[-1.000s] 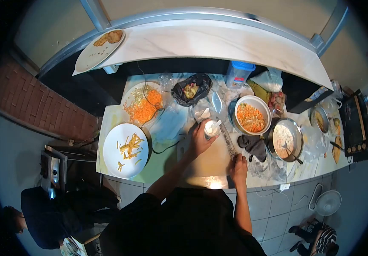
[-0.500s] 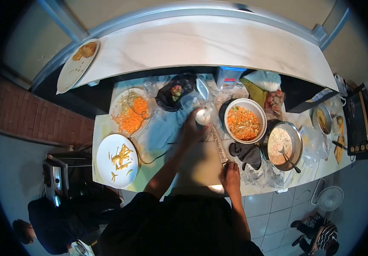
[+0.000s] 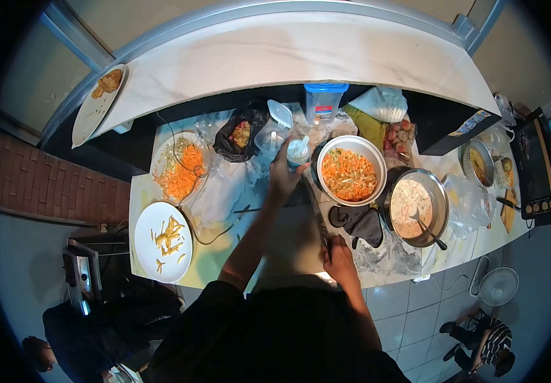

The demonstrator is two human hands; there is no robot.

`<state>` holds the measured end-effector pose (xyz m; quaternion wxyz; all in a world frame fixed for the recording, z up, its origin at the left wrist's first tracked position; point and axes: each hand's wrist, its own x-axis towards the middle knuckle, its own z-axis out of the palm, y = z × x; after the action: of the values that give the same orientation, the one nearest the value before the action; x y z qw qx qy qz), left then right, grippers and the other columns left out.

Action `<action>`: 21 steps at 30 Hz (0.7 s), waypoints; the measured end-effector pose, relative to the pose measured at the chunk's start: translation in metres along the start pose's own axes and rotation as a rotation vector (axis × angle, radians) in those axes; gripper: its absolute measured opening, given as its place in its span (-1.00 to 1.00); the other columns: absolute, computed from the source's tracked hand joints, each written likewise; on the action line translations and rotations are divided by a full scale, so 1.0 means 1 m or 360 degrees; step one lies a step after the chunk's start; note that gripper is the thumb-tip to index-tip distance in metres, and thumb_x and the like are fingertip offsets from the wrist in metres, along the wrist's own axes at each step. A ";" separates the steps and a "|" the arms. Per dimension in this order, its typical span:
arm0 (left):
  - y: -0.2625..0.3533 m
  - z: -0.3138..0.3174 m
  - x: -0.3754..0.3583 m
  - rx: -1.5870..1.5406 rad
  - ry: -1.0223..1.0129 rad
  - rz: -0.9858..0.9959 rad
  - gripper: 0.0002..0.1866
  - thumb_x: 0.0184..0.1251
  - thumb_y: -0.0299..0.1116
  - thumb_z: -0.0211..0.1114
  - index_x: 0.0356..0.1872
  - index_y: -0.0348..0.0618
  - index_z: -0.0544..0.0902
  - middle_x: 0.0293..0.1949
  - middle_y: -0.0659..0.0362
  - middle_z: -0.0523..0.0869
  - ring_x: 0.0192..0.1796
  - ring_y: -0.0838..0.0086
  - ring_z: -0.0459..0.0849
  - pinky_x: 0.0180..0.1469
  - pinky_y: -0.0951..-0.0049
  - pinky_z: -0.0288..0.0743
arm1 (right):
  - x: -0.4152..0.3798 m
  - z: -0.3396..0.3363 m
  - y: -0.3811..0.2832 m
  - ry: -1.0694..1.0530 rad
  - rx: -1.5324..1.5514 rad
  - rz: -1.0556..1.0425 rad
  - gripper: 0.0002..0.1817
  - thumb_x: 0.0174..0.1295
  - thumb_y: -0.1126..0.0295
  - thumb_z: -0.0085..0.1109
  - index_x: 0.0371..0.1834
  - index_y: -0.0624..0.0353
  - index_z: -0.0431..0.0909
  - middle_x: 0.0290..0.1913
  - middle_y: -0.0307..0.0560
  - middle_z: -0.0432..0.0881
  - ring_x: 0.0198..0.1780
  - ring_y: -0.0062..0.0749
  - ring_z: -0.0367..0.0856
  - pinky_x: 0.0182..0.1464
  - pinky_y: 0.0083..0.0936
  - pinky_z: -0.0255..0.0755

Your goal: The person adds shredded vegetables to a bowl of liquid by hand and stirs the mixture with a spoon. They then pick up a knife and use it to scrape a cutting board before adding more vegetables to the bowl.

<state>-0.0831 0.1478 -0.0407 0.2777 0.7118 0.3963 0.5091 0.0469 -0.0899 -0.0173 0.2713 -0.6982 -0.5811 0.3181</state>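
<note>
My left hand (image 3: 283, 175) is wrapped around a small clear jar (image 3: 298, 151) holding something white, with a white spoon standing in it. Just left of the jar is a clear plastic tub (image 3: 270, 138). My right hand (image 3: 340, 260) is closed on the handle of a large knife (image 3: 315, 210), its blade pointing away from me over the cutting board (image 3: 288, 246). Right of the knife lie a dark crumpled cloth (image 3: 359, 223) and a white bowl (image 3: 380, 153) of chopped orange and green vegetables.
A metal pot (image 3: 440, 226) of creamy mixture with a ladle (image 3: 430, 233) stands at right. On the left are a plate (image 3: 144, 249) with pale strips and shredded carrot (image 3: 183, 175). A black bag (image 3: 259, 118) and blue-lidded container (image 3: 324, 105) sit behind. Two people are nearby.
The left hand has moved the jar slightly away from me, beside the plastic tub. My right hand has closed around the knife handle, and the blade has turned. The camera view has shifted.
</note>
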 end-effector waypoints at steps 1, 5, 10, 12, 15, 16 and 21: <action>0.003 -0.002 0.001 0.0060 -0.0054 -0.0075 -0.18 0.01 -0.32 0.52 0.33 -0.22 0.32 0.02 -0.14 0.64 0.07 0.04 0.65 0.09 0.19 0.52 | 0.000 0.001 0.001 -0.0003 0.0004 0.0001 -0.73 0.15 0.52 0.12 -0.14 0.41 0.33 -0.17 0.39 0.46 -0.11 0.34 0.47 -0.06 0.00 0.38; 0.020 -0.013 -0.002 0.0001 -0.0106 -0.0206 -0.13 0.00 -0.35 0.52 0.38 -0.21 0.27 0.06 -0.15 0.62 0.09 0.05 0.64 0.11 0.20 0.53 | 0.000 0.005 0.006 0.0083 0.0009 -0.0074 -0.76 0.16 0.53 0.09 -0.16 0.42 0.34 -0.19 0.39 0.48 -0.12 0.35 0.48 -0.07 0.00 0.38; 0.049 -0.048 -0.028 0.0023 -0.0167 -0.0464 -0.30 0.12 -0.37 0.45 0.31 -0.20 0.37 0.08 -0.05 0.63 0.09 0.14 0.64 0.15 0.22 0.53 | -0.008 0.006 0.005 0.0172 0.0033 -0.0106 -0.78 0.17 0.55 0.07 -0.17 0.41 0.33 -0.22 0.39 0.49 -0.12 0.38 0.47 -0.09 0.02 0.38; 0.060 -0.060 -0.050 0.0014 -0.0195 -0.0619 -0.37 0.17 -0.35 0.43 0.27 -0.19 0.41 0.08 0.02 0.64 0.09 0.20 0.64 0.18 0.23 0.51 | -0.010 0.009 0.012 0.0157 0.0028 0.0016 -0.81 0.22 0.50 0.06 -0.18 0.37 0.34 -0.28 0.41 0.51 -0.16 0.40 0.47 -0.10 0.05 0.37; 0.068 -0.069 -0.082 -0.0198 -0.0253 -0.0695 -0.54 0.21 -0.45 0.38 0.14 -0.26 0.50 0.05 0.01 0.64 0.09 0.25 0.64 0.14 0.26 0.55 | -0.012 0.004 0.007 -0.0014 -0.0080 0.0286 -0.76 0.27 0.40 0.04 -0.16 0.40 0.36 -0.27 0.49 0.54 -0.16 0.39 0.52 -0.13 0.10 0.38; 0.069 -0.070 -0.090 -0.0243 -0.0321 -0.0643 -0.57 0.20 -0.47 0.38 0.10 -0.26 0.52 0.01 0.02 0.65 0.06 0.27 0.66 0.11 0.28 0.56 | -0.015 0.005 0.010 0.0049 -0.0086 0.0204 -0.73 0.33 0.32 0.00 -0.15 0.38 0.37 -0.34 0.47 0.56 -0.20 0.44 0.52 -0.15 0.14 0.37; 0.068 -0.059 -0.126 -0.0061 -0.0492 -0.0589 -0.69 0.18 -0.52 0.38 -0.04 -0.25 0.58 -0.08 0.05 0.68 -0.02 0.28 0.68 0.04 0.33 0.58 | -0.020 0.010 0.023 0.0052 0.0128 0.0261 -0.72 0.35 0.29 0.05 -0.15 0.35 0.36 -0.47 0.35 0.51 -0.37 0.26 0.52 -0.29 -0.02 0.36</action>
<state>-0.1412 0.0040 -0.0303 0.4370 0.6911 0.4632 0.3419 0.0512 -0.1132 -0.0386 0.2817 -0.7371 -0.5042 0.3508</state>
